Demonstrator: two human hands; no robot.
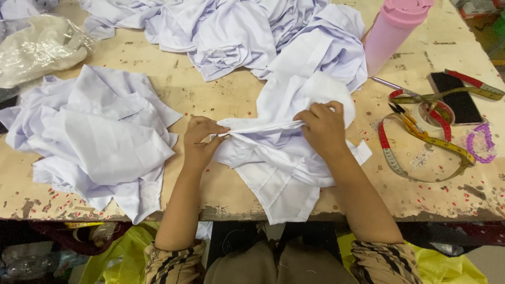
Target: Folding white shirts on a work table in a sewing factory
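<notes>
Both hands are pinched shut on a white garment [273, 163] lying at the near edge of the worn table [221, 94]: the left hand [200, 141] grips one end of a folded seam and the right hand [323, 131] the other, pulling it taut between them. It looks like a seam being checked or straightened; shifting along would call for fresh pinches. A pile of white pieces [100, 137] sits left, a heap [236, 31] behind, a pink bottle [392, 34], tape measure [421, 142] and phone [457, 97] right.
</notes>
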